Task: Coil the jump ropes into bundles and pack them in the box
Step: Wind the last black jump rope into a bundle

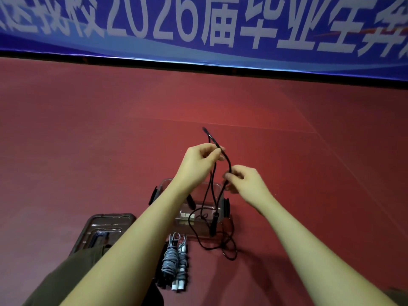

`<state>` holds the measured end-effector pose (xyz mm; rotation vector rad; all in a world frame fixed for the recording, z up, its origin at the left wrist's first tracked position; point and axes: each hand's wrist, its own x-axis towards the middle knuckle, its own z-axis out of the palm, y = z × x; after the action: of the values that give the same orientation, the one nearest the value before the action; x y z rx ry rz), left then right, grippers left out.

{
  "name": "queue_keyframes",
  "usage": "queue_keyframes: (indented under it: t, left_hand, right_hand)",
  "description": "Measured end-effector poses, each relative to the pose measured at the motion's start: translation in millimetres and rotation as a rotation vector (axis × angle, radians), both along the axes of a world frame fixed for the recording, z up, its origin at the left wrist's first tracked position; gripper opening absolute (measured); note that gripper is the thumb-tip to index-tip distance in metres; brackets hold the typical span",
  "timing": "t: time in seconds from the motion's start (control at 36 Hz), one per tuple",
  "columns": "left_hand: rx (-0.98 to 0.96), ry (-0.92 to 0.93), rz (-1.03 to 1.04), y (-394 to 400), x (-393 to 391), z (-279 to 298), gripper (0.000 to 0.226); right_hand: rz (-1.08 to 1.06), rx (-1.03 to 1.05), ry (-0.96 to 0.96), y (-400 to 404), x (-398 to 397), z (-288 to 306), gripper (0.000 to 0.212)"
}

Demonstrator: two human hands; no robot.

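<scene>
Left hand [199,161] has its fingers [215,154] curled tight around the black jump rope [229,166], pinching a fold of it; a short loop pokes up and away past the knuckles. Right hand [245,181] sits lower and to the right, fingers pinched on the same rope just below the left grip, so the span between the 2 hands is short and runs diagonally, high-left to low-right. From the right hand the rope drops nearly straight down, long axis vertical, 2 strands side by side passing over the clear box [217,195] directly under the hands. One black handle [214,224] hangs at the box's near right corner; the slack tail lies in loose loops on the red floor [88,140] just near-right of the box. Judgement: next wrap has to pull slack upward from below, so the right hand is the nearer one to feed it; left acts as the anchor. Snag risk is the handle catching on the box rim. Box lid [106,226] lies left of the box, partly behind the left forearm. 2 bundled ropes [174,259], grey and white, lie on the floor just in front of the box, not yet inside. Floor is open right and far; a blue banner [198,29] bounds the far edge.
</scene>
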<state>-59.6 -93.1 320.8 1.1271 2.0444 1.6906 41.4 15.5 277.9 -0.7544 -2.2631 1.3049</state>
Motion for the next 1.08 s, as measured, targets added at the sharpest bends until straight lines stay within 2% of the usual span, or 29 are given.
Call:
queue_keyframes:
  t: [0.06, 0.17, 0.25, 0.42, 0.53, 0.58, 0.67, 0.78, 0.94, 1.08]
  left_hand:
    - [-0.047, -0.031, -0.013, 1, -2, -3, 0.016]
    - [-0.270, 0.027, -0.053, 3, -4, -17, 0.023]
    - [-0.361, 0.064, -0.116, 4, -1, -28, 0.019]
    - [-0.357, 0.066, -0.131, 3, 7, -31, 0.027]
    - [-0.265, 0.067, -0.078, 4, 6, -26, 0.024]
    - [-0.193, 0.030, -0.038, 4, 5, -21, 0.024]
    - [-0.104, -0.032, -0.018, 2, 3, -13, 0.024]
    - [-0.053, -0.091, -0.034, 1, 2, -8, 0.023]
    - [-0.024, -0.129, -0.023, 3, 1, -4, 0.022]
    - [-0.028, -0.275, -0.023, 4, -4, -1, 0.028]
  right_hand:
    - [-0.066, -0.012, 0.119, -1, -1, 7, 0.014]
    - [-0.125, -0.073, 0.306, -4, 1, 24, 0.018]
    - [-0.183, -0.097, 0.415, -7, 2, 34, 0.020]
    - [-0.247, -0.165, 0.529, -12, 4, 46, 0.018]
    - [-0.224, -0.295, 0.542, -9, 6, 46, 0.023]
    - [-0.194, -0.324, 0.483, -5, 6, 43, 0.023]
    - [-0.093, -0.271, 0.243, -3, 6, 33, 0.018]
    - [0.143, -0.212, -0.035, -13, 7, 21, 0.030]
    - [0.274, -0.185, -0.075, -21, 4, 12, 0.008]
    - [0.198, -0.164, -0.071, -22, -2, 6, 0.022]
